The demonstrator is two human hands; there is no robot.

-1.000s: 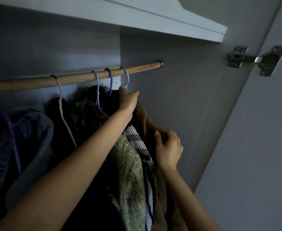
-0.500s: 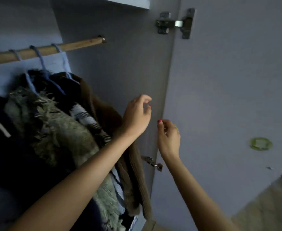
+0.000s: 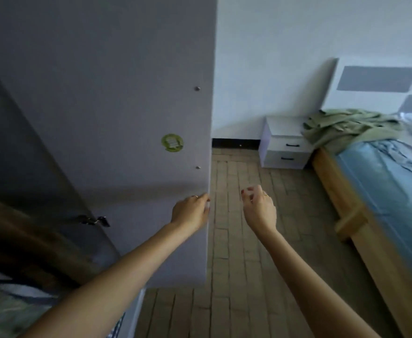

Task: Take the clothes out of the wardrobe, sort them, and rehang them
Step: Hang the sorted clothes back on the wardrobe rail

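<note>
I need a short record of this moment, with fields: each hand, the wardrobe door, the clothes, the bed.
left hand: at the free edge of the wardrobe door, fingers curled on it
right hand: in the air, loosely curled, holds nothing
wardrobe door: open
clothes: inside, lower left
bed: right, green cloth on it

We see a brick-patterned floor [image 3: 244,240] filling the lower middle. At 3 o'clock a bed [image 3: 360,215] with a wooden frame stands on it, blue sheet [image 3: 395,181] spread over the mattress. At about 2 o'clock a crumpled green cloth [image 3: 346,128] lies on the bed's head end, spilling toward the white nightstand [image 3: 285,147], which sits on the floor just beside the bed against the wall. At 8 o'clock we make out hanging clothes [image 3: 29,252] inside the wardrobe, blurred.
</note>
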